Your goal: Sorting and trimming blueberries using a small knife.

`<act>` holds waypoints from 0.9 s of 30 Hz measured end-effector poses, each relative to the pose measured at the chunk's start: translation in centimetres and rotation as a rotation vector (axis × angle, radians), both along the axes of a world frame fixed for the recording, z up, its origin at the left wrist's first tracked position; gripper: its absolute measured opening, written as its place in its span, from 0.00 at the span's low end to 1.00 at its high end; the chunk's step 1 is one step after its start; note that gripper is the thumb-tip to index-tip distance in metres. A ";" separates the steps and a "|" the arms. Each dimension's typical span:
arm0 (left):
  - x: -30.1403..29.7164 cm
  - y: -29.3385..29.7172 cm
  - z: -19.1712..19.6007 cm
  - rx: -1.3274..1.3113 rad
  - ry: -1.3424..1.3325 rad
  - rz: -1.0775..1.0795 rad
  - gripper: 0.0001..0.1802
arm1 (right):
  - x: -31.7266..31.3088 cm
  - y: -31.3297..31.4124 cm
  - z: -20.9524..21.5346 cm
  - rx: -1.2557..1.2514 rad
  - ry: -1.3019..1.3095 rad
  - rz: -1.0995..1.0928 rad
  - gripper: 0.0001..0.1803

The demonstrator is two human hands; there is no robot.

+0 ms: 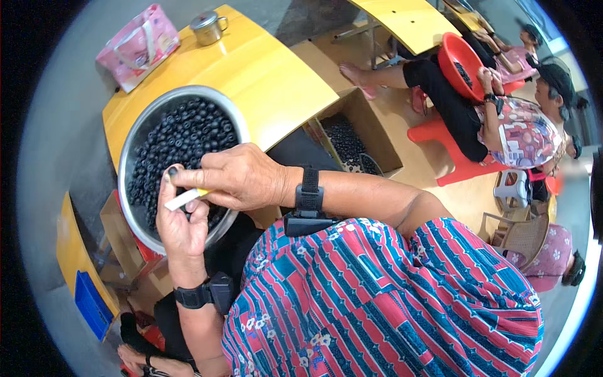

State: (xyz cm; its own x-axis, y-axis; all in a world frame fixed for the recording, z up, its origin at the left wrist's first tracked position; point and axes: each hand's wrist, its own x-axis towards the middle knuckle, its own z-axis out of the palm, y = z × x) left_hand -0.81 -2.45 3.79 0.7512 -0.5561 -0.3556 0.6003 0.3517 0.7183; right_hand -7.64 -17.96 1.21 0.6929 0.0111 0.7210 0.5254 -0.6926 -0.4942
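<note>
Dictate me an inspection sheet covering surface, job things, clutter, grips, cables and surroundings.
Surface: glossy yellow table.
Job things: round silver metal bowl of small round black pieces; its support is unclear.
Clutter: pink patterned bag and lidded silver metal mug at the table's far end.
Grips: left grip appears to pinch one black piece; right grip holds a slim white-and-yellow tool.
Cables: nothing seen.
Surroundings: open brown cardboard box containing more black pieces; seated co-worker with a round red basin.
</note>
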 end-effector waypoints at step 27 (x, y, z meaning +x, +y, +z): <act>0.1 -13.1 -0.9 -0.162 0.111 -0.715 0.30 | -6.2 -12.8 4.2 0.337 -0.119 -0.696 0.13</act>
